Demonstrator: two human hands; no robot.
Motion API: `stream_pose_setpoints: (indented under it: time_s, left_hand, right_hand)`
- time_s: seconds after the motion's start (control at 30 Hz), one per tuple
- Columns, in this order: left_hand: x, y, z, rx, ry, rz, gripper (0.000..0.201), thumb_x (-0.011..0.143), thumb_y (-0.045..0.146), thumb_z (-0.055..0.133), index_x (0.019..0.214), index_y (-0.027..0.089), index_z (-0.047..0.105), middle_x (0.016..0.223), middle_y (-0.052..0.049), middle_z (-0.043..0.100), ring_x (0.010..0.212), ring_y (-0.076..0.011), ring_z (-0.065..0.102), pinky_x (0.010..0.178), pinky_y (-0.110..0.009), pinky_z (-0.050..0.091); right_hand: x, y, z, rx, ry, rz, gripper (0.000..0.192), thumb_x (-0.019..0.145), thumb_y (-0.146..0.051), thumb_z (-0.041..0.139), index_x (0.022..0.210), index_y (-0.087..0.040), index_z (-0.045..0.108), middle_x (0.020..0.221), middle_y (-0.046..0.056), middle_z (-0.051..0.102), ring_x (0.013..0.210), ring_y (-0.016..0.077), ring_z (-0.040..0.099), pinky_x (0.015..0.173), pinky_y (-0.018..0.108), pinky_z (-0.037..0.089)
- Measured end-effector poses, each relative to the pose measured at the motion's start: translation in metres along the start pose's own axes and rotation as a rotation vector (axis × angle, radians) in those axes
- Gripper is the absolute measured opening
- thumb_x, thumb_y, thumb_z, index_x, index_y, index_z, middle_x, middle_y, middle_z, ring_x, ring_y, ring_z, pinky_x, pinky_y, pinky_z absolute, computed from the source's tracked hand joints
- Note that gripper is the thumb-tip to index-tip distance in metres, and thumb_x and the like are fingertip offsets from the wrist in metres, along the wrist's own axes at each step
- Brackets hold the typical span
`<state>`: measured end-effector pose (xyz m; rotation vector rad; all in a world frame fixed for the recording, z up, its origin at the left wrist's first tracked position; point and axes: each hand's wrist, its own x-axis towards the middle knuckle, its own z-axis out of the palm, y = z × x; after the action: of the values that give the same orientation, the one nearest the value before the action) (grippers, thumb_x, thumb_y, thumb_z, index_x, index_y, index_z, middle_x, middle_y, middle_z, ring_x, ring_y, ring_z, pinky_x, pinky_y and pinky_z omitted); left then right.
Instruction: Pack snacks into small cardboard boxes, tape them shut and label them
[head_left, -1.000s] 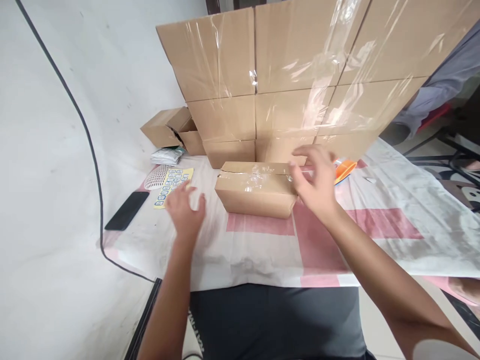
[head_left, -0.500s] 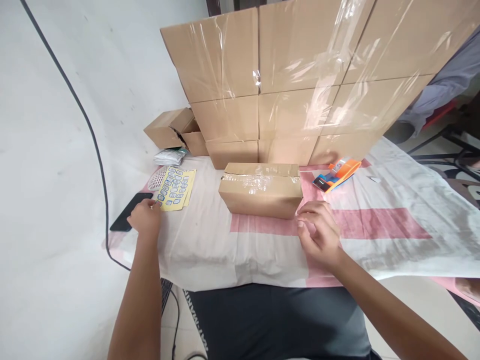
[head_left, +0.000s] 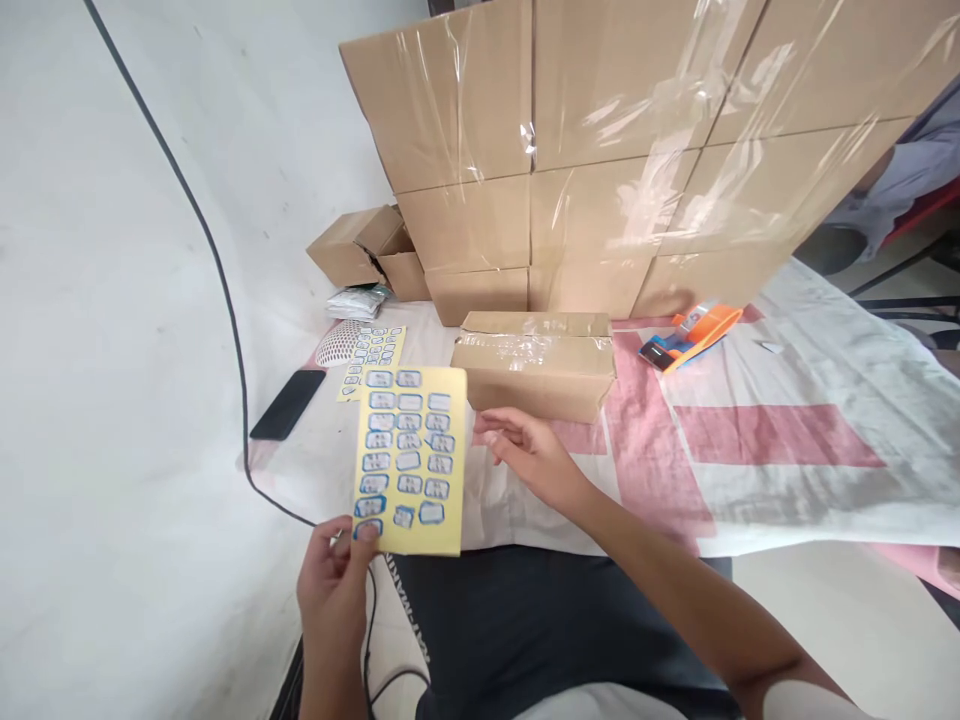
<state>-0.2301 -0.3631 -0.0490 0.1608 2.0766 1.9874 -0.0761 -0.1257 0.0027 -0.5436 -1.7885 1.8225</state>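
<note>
My left hand (head_left: 335, 585) pinches the bottom edge of a yellow sticker sheet (head_left: 412, 457) covered with small blue-edged labels, holding it upright in front of me. My right hand (head_left: 523, 452) hovers just right of the sheet with its fingers loosely spread and nothing in it. A small taped cardboard box (head_left: 534, 364) lies on the cloth-covered table (head_left: 757, 440) just beyond my right hand. A second sticker sheet (head_left: 372, 357) lies flat on the table to the left of the box.
A tall stack of cardboard boxes (head_left: 600, 150) wrapped in clear film stands behind. An orange tape dispenser (head_left: 690, 336) lies to the right, a black phone (head_left: 288, 403) and a white mesh object (head_left: 337, 342) to the left. A black cable (head_left: 217, 270) runs down the wall.
My left hand picked up a sticker sheet from the table's left side and brought it up toward me. My right hand moved left from the box toward the sheet.
</note>
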Motion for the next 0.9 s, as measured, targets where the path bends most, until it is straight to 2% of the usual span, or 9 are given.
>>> stream_pose_setpoints:
  time_s: [0.17,0.27,0.33,0.43,0.53,0.63,0.7,0.8,0.9]
  left_hand:
    - [-0.040,-0.011,-0.018,0.040,-0.072,-0.081,0.050,0.064,0.049,0.091,0.094,0.022,0.061,0.078,-0.003,0.078,0.075,-0.0238,0.076,0.064,-0.029,0.062]
    - [-0.044,-0.005,-0.020,0.107,-0.071,-0.004,0.044,0.074,0.048,0.085,0.101,0.022,0.062,0.082,-0.004,0.078,0.077,-0.0250,0.076,0.067,-0.032,0.062]
    - [-0.043,0.004,-0.014,0.160,0.017,0.245,0.042,0.078,0.042,0.081,0.109,0.022,0.060,0.102,-0.009,0.078,0.094,-0.0271,0.076,0.076,-0.036,0.062]
    - [-0.041,0.024,0.006,0.371,0.195,0.808,0.041,0.077,0.028,0.082,0.112,0.021,0.061,0.120,-0.013,0.071,0.116,-0.0290,0.068,0.095,-0.042,0.056]
    - [-0.047,0.048,0.036,0.612,0.051,1.096,0.032,0.081,0.025,0.080,0.109,0.021,0.065,0.104,-0.010,0.072,0.103,-0.0261,0.069,0.094,-0.042,0.053]
    - [-0.056,0.065,0.067,0.699,-0.196,1.101,0.038,0.084,0.035,0.078,0.116,0.020,0.063,0.104,-0.009,0.072,0.098,-0.0255,0.069,0.090,-0.041,0.053]
    - [-0.061,0.071,0.082,0.692,-0.279,1.046,0.032,0.088,0.036,0.075,0.114,0.021,0.063,0.101,-0.006,0.072,0.093,-0.0220,0.069,0.085,-0.036,0.053]
    - [-0.063,0.072,0.092,0.609,-0.334,0.958,0.011,0.094,0.028,0.068,0.103,0.022,0.065,0.092,-0.001,0.072,0.086,-0.0155,0.068,0.080,-0.028,0.051]
    - [-0.061,0.066,0.093,0.530,-0.335,0.893,0.005,0.095,0.024,0.064,0.097,0.023,0.068,0.091,0.001,0.074,0.086,-0.0141,0.069,0.079,-0.026,0.051]
  right_hand:
    - [0.001,-0.001,0.018,0.186,-0.125,0.045,0.039,0.090,-0.056,0.067,0.098,-0.018,0.067,0.088,0.005,0.072,0.077,0.0182,0.065,0.066,0.031,0.049]
    - [-0.008,-0.003,0.016,0.143,-0.188,0.038,0.039,0.095,-0.056,0.059,0.093,-0.018,0.064,0.086,0.004,0.068,0.075,0.0166,0.060,0.068,0.032,0.048]
    - [-0.016,-0.004,0.013,0.096,-0.212,0.032,0.035,0.100,-0.052,0.053,0.095,-0.019,0.062,0.090,0.004,0.066,0.077,0.0163,0.058,0.071,0.032,0.048]
    - [-0.025,-0.007,0.009,-0.003,-0.199,0.034,0.030,0.103,-0.047,0.048,0.094,-0.020,0.058,0.089,0.002,0.063,0.081,0.0169,0.057,0.072,0.032,0.046]
    - [-0.032,-0.011,0.008,-0.082,-0.213,-0.004,0.032,0.103,-0.048,0.048,0.089,-0.021,0.055,0.084,0.000,0.058,0.077,0.0164,0.053,0.070,0.030,0.043]
    - [-0.036,-0.016,0.006,-0.110,-0.279,-0.067,0.034,0.103,-0.049,0.048,0.085,-0.020,0.054,0.083,0.000,0.054,0.076,0.0159,0.050,0.070,0.030,0.042]
    - [-0.039,-0.018,0.004,-0.110,-0.304,-0.115,0.036,0.104,-0.049,0.045,0.084,-0.020,0.053,0.084,0.001,0.054,0.077,0.0160,0.050,0.071,0.030,0.042]
    - [-0.042,-0.019,-0.001,-0.117,-0.305,-0.171,0.037,0.105,-0.049,0.043,0.084,-0.020,0.054,0.087,0.001,0.054,0.078,0.0164,0.050,0.074,0.031,0.042]
    - [-0.043,-0.017,-0.004,-0.151,-0.297,-0.200,0.037,0.105,-0.049,0.044,0.085,-0.020,0.055,0.085,0.001,0.053,0.077,0.0163,0.049,0.073,0.031,0.042]
